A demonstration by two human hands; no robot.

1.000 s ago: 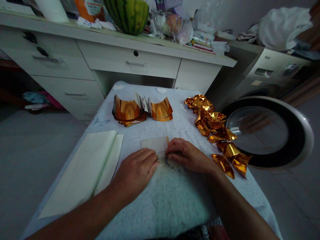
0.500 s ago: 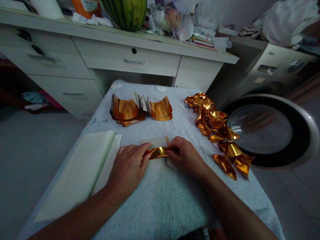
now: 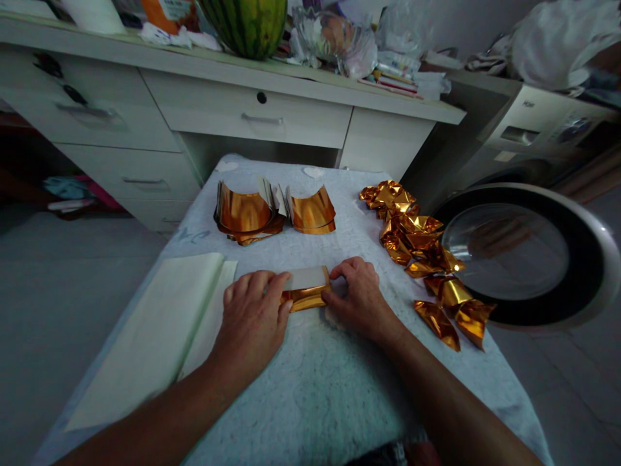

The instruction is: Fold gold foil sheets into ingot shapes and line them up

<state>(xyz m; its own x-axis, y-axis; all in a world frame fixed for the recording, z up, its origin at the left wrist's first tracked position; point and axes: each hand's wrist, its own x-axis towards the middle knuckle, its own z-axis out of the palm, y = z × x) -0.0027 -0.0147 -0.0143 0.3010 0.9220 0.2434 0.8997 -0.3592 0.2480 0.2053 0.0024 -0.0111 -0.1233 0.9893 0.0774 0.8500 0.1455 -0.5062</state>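
Between my hands lies a small sheet of gold foil paper (image 3: 307,299), its near edge folded up and its pale inner side showing at the far half. My left hand (image 3: 257,314) pinches the sheet's left end between thumb and fingers. At the right end, my right hand (image 3: 356,294) grips the fold with thumb and forefinger. Beyond them stand two curled stacks of gold foil sheets (image 3: 245,212). To the right of my right hand is a row of folded gold foil pieces (image 3: 412,233), shaped like ingots.
Pale paper sheets (image 3: 145,336) lie on the left of the cloth-covered table (image 3: 310,395). A washing machine's open round door (image 3: 596,252) stands close at the right. Behind the table is a white counter with drawers (image 3: 262,120), bearing a watermelon (image 3: 245,26) and plastic bags.
The near fold of the foil sheet now looks wider and flatter. My right hand's fingers have shifted up and slightly right, and my left fingers have spread forward over the sheet.
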